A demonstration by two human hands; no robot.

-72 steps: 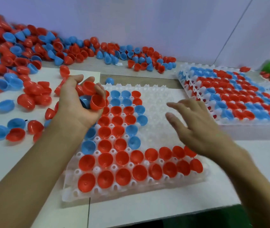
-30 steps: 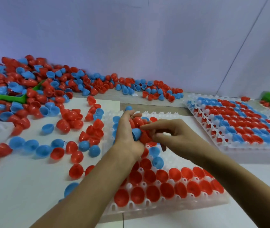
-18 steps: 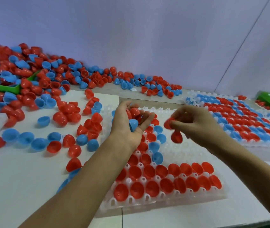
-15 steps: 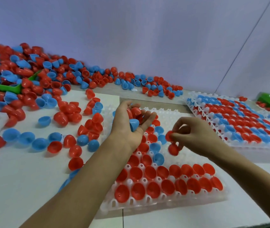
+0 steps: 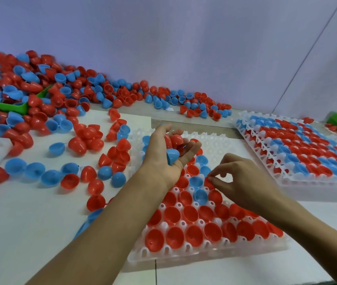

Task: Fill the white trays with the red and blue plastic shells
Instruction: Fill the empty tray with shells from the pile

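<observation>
- Cupped and palm-up, our left hand [image 5: 164,155] keeps its grip loose round a small heap of shells: one blue shell [image 5: 172,156] low in the palm, red ones behind it near the fingers.
- Our right hand [image 5: 238,177] pinches thumb to forefinger over the near tray [image 5: 214,250]; a sliver of red shell [image 5: 208,182] shows at the fingertips, low over a pocket beside the blue ones already seated.
- That tray is filled along its near rows and left side; the far right pockets are bare.
- A second tray [image 5: 307,182] to the right looks full. Loose shells [image 5: 85,138] lie over the counter [image 5: 29,223] to the left, heaped deeper round a green bin [image 5: 22,106] at the back.
- We judge the shells to be light, thin, stiff and smooth, so they will slip or roll readily.
- Best to take each by its rim with two fingertips, dome down, and press lightly.
- Tilting the cupped hand would likely spill the heap.
</observation>
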